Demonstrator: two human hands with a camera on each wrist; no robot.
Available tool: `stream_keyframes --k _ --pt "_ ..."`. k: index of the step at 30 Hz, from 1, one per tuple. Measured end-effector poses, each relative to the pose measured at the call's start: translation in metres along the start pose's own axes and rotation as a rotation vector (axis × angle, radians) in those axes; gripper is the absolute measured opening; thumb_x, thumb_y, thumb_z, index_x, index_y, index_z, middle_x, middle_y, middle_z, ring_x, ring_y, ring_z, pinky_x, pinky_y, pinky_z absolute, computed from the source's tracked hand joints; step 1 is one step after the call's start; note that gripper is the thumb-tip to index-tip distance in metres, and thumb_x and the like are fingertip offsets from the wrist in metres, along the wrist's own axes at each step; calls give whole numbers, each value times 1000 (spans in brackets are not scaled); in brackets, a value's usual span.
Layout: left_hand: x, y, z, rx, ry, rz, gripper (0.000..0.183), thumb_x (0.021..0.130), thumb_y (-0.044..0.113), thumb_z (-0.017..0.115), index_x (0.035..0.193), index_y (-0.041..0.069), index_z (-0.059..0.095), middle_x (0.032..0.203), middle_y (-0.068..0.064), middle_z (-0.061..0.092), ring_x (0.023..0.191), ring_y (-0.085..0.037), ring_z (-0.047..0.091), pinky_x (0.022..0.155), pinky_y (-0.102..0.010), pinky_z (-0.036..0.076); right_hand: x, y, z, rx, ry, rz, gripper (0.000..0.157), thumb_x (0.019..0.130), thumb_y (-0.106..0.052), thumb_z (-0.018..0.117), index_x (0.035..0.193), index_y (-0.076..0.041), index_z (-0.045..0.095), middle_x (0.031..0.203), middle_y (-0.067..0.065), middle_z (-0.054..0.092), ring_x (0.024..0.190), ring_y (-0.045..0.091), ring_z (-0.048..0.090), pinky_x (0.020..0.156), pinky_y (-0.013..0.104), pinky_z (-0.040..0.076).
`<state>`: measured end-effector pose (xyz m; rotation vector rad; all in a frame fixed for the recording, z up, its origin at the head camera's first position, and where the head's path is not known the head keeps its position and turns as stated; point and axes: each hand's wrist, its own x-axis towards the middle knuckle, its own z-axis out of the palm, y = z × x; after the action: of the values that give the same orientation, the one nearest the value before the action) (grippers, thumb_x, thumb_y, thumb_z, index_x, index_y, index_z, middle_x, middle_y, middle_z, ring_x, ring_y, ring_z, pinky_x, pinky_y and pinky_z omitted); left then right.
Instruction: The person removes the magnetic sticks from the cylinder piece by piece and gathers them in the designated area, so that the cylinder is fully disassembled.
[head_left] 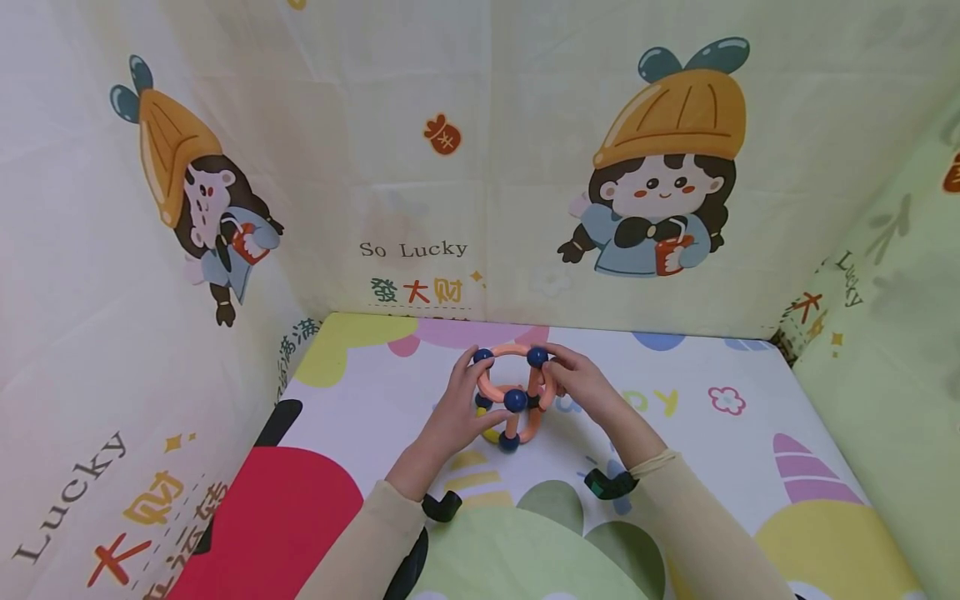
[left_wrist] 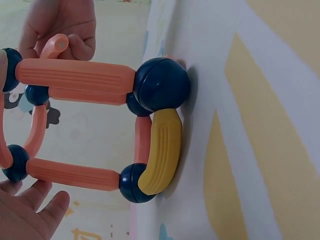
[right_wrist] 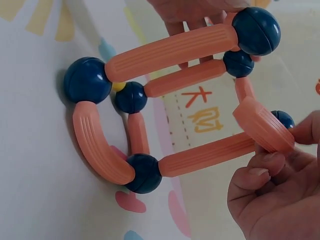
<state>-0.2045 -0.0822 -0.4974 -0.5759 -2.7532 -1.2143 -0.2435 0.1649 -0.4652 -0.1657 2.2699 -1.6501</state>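
Note:
A frame of magnetic building rods and dark blue balls stands on the table between both hands. Straight orange rods (left_wrist: 75, 75) rise from a lower ring to balls at the top. A yellow curved rod (left_wrist: 165, 150) forms part of that lower ring. The left hand (head_left: 459, 412) grips the upper left side, fingers by the far-left ball (head_left: 483, 358) and thumb toward the near ball (head_left: 515, 401). With thumb and fingers, the right hand (head_left: 585, 387) pinches an orange curved rod (right_wrist: 265, 125) at the upper right ball (right_wrist: 283, 119); its other end sticks out free toward the near side.
The tabletop (head_left: 420, 367) wears a printed cover with coloured shapes. Cloth walls (head_left: 525, 208) with cartoon figures and lettering enclose its back and sides. A black object (head_left: 279, 422) lies at the left edge. Black wrist straps (head_left: 611, 483) sit at the sleeves.

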Motion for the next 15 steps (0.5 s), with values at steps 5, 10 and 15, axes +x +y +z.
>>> stream_keyframes --k 5,10,15 --pt "1 1 0 -5 0 -18 90 80 50 78 153 30 29 167 2 6 145 -33 35 107 -58 44 1 -2 -2 -24 83 48 41 100 -25 42 138 -31 57 109 12 60 86 26 51 75 33 46" --pt "1 1 0 -10 -2 -16 89 80 52 76 153 31 28 167 1 6 146 -34 34 106 -59 44 2 1 -8 1 66 38 34 102 -30 47 134 -32 58 93 9 58 80 25 52 73 33 47" --pt "1 0 1 -8 0 -10 89 80 53 76 153 32 28 167 2 5 146 -34 35 105 -59 45 2 12 -16 6 20 23 32 102 -34 52 134 -34 55 99 10 62 85 30 56 80 38 50"
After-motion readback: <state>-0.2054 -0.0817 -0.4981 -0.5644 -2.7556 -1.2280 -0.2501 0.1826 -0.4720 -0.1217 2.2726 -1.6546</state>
